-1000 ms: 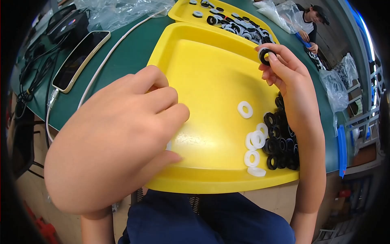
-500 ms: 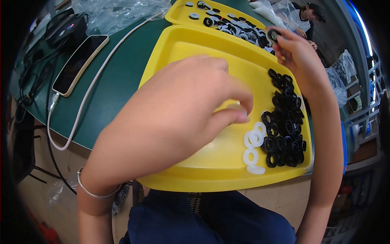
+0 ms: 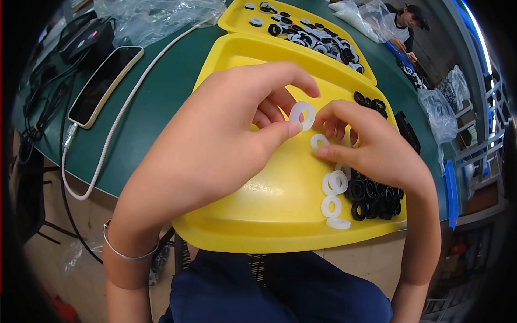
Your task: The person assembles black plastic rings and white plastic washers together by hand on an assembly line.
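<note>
Over the near yellow tray [image 3: 258, 239], my left hand [image 3: 226, 118] pinches a white ring [image 3: 294, 112] upright at its thumb tip, the index finger raised above it. Close by on the right, my right hand [image 3: 371, 142] has a smaller white ring [image 3: 319, 139] between its thumb and curled fingers, which partly hide it. The two rings are apart. Below my right hand, several white rings [image 3: 331, 206] lie in the tray beside a pile of black rings [image 3: 371, 196]. My right hand covers part of that pile.
Behind stands a second yellow tray [image 3: 237, 16] with mixed black and white rings [image 3: 323, 43]. On the green table [image 3: 156, 107] at left lie a phone [image 3: 102, 89], a white cable [image 3: 126, 102] and plastic bags [image 3: 156, 19]. Another person [image 3: 404, 32] sits at far right.
My right hand came from the far tray's edge, where it held a black ring, down beside my left hand; that black ring no longer shows. My left hand's fingers have spread, revealing its white ring.
</note>
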A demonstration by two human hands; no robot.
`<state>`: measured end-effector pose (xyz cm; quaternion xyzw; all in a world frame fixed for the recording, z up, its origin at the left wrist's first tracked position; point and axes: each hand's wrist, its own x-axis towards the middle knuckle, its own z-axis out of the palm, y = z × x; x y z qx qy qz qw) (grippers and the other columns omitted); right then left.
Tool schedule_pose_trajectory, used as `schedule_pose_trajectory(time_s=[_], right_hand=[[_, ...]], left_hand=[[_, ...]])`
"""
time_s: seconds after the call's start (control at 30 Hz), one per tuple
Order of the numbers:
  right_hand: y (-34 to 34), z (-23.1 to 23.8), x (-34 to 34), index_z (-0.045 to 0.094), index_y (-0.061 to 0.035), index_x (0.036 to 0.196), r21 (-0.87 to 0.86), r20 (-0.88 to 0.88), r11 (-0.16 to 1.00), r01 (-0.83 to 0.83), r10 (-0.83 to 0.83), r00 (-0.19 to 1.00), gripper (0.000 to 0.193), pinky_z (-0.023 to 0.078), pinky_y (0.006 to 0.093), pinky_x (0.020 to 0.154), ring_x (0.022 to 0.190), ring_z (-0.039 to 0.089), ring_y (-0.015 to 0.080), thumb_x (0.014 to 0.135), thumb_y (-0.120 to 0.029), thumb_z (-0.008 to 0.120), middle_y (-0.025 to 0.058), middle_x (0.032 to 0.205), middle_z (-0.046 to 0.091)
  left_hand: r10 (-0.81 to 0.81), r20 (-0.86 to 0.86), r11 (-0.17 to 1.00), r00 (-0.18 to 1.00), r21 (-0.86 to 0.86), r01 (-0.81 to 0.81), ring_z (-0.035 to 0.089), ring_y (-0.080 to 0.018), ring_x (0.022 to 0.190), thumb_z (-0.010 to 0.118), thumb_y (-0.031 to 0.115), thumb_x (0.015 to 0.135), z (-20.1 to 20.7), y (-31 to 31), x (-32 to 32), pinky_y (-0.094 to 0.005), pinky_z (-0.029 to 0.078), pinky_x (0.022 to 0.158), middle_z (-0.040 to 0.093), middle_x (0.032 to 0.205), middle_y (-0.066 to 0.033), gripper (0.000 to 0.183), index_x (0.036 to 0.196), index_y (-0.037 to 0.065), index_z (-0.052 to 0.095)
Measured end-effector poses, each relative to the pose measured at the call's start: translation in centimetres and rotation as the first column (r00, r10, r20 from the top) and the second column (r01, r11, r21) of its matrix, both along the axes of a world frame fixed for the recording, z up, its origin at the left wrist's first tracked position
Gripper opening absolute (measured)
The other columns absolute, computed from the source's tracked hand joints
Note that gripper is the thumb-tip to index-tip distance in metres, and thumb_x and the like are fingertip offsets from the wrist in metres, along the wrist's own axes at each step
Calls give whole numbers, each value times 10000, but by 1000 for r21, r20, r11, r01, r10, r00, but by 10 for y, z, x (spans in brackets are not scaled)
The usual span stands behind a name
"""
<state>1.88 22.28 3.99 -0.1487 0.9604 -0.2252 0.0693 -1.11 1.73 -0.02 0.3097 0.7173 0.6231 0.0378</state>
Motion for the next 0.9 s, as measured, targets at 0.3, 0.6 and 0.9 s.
schedule_pose_trajectory(time_s=[0.3,0.6,0.9], right_hand=[[19,30,6,565,7,933,110,5,978,176,-178,984,171,425,288,628,679,512,175,806,-93,620,85,741,541],[31,15,23,571,-12,906,202,-96,975,-88,110,989,218,448,346,713,792,529,273,741,-86,693,106,807,540],[4,10,19,558,6,1184,-448,-62,894,14,-47,997,305,418,195,714,782,503,46,972,-157,410,16,913,576]], left_hand=[[-55,35,989,998,-137,60,577,-92,759,608,36,827,8,-1,2,-234,472,749,618,835,-43,200,1015,-31,606],[-24,-165,997,986,-81,10,623,-140,801,597,24,827,1,-1,1,-254,492,755,652,913,-100,231,1047,-43,619],[-55,-79,998,995,-34,53,619,-137,829,589,12,845,-1,0,-1,-257,495,767,638,971,-104,236,1072,-49,608]])
